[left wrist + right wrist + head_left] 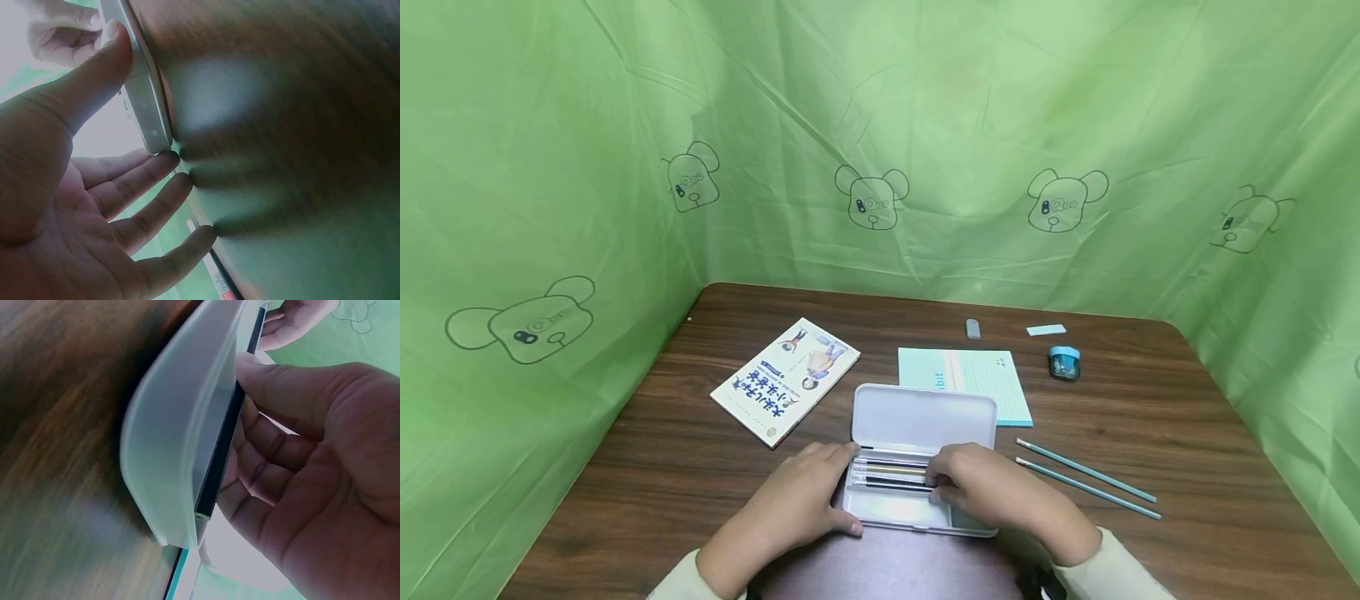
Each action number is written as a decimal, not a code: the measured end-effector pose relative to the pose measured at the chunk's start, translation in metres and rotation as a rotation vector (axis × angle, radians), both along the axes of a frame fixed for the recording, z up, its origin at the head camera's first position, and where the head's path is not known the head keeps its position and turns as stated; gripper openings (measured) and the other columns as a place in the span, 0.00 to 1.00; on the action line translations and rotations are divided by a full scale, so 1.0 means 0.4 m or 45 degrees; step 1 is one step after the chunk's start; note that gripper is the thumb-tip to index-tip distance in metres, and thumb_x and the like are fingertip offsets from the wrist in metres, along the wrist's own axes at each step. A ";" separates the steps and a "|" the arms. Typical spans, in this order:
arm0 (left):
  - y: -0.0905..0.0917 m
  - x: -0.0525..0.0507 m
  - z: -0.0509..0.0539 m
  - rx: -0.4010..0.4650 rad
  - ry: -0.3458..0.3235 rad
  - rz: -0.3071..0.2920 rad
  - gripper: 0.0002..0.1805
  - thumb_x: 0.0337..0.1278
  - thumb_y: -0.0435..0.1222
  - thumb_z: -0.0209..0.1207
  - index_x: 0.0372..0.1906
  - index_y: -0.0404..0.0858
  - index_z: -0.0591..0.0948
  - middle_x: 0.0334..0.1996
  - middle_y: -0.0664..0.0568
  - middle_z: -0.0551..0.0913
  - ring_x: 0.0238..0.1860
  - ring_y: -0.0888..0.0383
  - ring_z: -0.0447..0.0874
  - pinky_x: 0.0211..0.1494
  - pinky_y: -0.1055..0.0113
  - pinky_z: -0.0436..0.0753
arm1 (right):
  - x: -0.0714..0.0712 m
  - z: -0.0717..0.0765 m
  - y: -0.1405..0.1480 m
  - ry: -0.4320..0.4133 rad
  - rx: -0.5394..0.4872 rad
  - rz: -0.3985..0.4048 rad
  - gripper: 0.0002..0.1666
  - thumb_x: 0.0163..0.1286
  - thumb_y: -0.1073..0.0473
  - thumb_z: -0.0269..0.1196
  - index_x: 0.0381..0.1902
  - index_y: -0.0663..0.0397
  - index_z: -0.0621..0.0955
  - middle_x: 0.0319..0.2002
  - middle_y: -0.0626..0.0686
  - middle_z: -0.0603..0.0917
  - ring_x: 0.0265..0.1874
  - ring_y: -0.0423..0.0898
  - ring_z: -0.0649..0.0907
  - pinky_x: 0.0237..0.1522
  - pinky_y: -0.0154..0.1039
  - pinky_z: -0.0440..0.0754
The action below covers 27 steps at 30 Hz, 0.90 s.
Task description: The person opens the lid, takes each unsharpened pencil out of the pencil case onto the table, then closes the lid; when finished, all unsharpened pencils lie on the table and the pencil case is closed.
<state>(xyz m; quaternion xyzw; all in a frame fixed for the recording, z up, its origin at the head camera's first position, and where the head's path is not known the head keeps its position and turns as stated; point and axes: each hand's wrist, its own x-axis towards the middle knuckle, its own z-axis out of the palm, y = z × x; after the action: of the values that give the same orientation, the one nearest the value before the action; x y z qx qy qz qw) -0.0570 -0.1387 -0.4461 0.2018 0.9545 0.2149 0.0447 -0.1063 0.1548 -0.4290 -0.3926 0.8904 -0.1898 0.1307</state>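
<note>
Inside the open white case (898, 506), at the front of a row of pencils (891, 470), the black pencil (895, 486) lies long from left to right. Its right part is nearest the right hand (981, 481), and I see thumb and curled fingers pinching it there. At the case's left end, the left hand (801, 490) is spread, thumb touching the front edge. Farther right are two blue pencils (1086, 471).
</note>
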 end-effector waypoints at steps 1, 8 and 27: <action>0.000 0.000 0.000 0.002 0.000 0.001 0.58 0.36 0.54 0.88 0.75 0.32 0.79 0.67 0.40 0.88 0.68 0.40 0.85 0.69 0.36 0.85 | 0.000 0.002 0.002 -0.005 -0.004 -0.007 0.04 0.75 0.62 0.75 0.39 0.48 0.89 0.34 0.38 0.86 0.34 0.29 0.78 0.39 0.35 0.85; 0.000 -0.001 -0.005 0.001 -0.007 0.004 0.58 0.37 0.55 0.88 0.75 0.33 0.79 0.67 0.40 0.88 0.68 0.40 0.85 0.71 0.36 0.85 | 0.004 0.039 0.049 0.004 -0.058 -0.098 0.03 0.77 0.59 0.73 0.41 0.44 0.90 0.38 0.36 0.88 0.38 0.29 0.82 0.42 0.36 0.87; 0.002 -0.002 0.001 0.007 -0.021 -0.004 0.59 0.37 0.54 0.88 0.75 0.31 0.78 0.68 0.38 0.87 0.69 0.38 0.85 0.72 0.36 0.84 | 0.013 0.029 0.461 0.146 -0.030 -0.426 0.07 0.69 0.63 0.78 0.38 0.47 0.88 0.34 0.34 0.85 0.35 0.25 0.79 0.34 0.35 0.85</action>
<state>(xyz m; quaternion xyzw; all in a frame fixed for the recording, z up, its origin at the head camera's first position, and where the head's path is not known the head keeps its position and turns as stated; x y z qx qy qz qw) -0.0576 -0.1380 -0.4459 0.2015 0.9532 0.2191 0.0524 -0.1013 0.3393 -0.4173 -0.2506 0.9470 -0.1966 0.0419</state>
